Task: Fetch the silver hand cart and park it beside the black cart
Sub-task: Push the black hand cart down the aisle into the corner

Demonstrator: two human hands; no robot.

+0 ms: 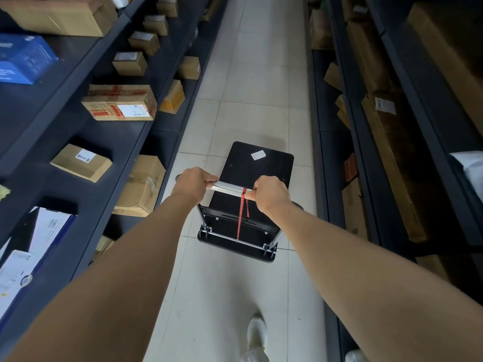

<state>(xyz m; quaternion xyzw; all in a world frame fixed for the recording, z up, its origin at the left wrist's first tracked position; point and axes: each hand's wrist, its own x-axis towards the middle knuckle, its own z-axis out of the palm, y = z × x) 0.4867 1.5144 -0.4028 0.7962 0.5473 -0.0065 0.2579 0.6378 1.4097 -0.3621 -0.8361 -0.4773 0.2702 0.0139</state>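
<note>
Silver hand cart ahead of both hands, left hand and right hand clamped on its handle; transport step in hand, black cart unseen; next, steer between the shelves

One hand cart, two hands, one red cord and two white shoes are counted.

silver handle with red cord — black cart deck, pale grey floor tiles, brown boxes.
</note>
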